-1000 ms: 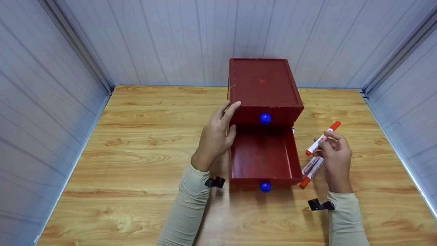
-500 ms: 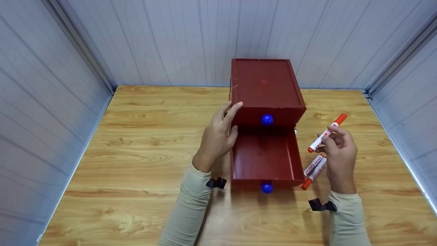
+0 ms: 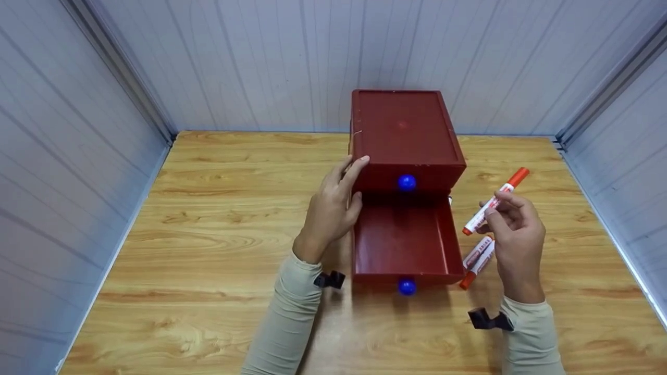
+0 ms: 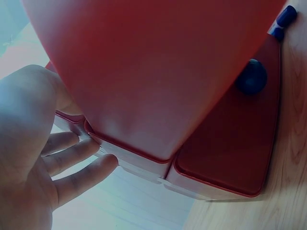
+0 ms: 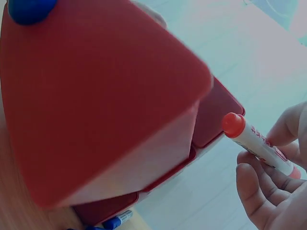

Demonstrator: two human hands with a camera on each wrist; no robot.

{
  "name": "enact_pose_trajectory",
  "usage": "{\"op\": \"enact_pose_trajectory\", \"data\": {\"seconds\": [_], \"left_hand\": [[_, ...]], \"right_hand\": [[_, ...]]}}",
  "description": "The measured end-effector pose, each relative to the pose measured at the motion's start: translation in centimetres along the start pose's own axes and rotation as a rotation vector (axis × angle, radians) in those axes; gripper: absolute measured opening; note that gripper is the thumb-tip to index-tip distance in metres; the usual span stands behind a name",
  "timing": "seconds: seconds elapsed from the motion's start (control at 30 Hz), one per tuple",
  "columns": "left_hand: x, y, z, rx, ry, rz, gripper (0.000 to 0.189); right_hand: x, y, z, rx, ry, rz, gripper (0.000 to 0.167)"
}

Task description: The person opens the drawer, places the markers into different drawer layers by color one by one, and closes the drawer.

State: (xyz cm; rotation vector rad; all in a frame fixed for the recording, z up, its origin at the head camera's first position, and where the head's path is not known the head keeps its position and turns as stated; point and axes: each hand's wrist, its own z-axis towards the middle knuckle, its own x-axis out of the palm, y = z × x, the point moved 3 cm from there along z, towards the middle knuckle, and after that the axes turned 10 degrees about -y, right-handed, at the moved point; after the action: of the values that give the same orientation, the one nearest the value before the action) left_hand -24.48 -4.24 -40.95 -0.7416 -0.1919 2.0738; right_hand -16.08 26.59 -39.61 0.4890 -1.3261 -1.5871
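Observation:
A dark red drawer cabinet with blue knobs stands on the table, one drawer pulled out with nothing lying in it. My left hand rests against the cabinet's left side, forefinger at the top front edge and thumb near the open drawer's rim. In the left wrist view its fingers lie loosely extended along the drawer fronts. To the right of the drawer, my right hand pinches a white marker with red-orange ends between thumb and fingers, tilted above the table. The right wrist view shows this marker end-on towards the drawer.
Two more red-orange and white markers lie side by side on the wooden table, right of the open drawer. A blue-capped marker lies beside the cabinet's lowest drawer. Pale panel walls enclose the table at back and sides.
My right hand has shifted slightly right with the marker, whose far end has risen away from me. My left hand keeps its place on the cabinet.

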Motion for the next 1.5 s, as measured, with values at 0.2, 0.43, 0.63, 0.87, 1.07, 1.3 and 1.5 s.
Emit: {"op": "enact_pose_trajectory", "data": {"seconds": [0.2,0.43,0.63,0.87,1.07,1.3,1.5], "left_hand": [[-0.1,-0.1,-0.1,-0.004,0.002,0.008,0.072],[0.0,-0.2,-0.1,-0.007,0.004,0.000,0.072],[0.0,-0.2,0.0,-0.002,0.013,0.000,0.072],[-0.1,-0.2,0.0,-0.003,0.014,0.006,0.072],[-0.1,-0.2,0.1,0.001,0.011,0.007,0.072],[0.0,-0.2,0.2,0.008,0.008,-0.011,0.072],[-0.1,-0.1,0.0,0.004,0.000,-0.007,0.073]], "right_hand": [[0.5,0.2,-0.6,-0.012,0.034,-0.035,0.029],[1.1,0.2,-1.3,-0.033,0.105,-0.096,0.030],[2.0,0.5,-2.1,-0.061,0.174,-0.103,0.032],[2.9,0.8,-2.9,-0.079,0.246,-0.112,0.031],[3.2,1.0,-3.4,-0.072,0.302,-0.122,0.031],[4.0,1.8,-4.0,-0.092,0.382,-0.242,0.031],[4.7,2.1,-3.9,-0.143,0.474,-0.363,0.034]]}}
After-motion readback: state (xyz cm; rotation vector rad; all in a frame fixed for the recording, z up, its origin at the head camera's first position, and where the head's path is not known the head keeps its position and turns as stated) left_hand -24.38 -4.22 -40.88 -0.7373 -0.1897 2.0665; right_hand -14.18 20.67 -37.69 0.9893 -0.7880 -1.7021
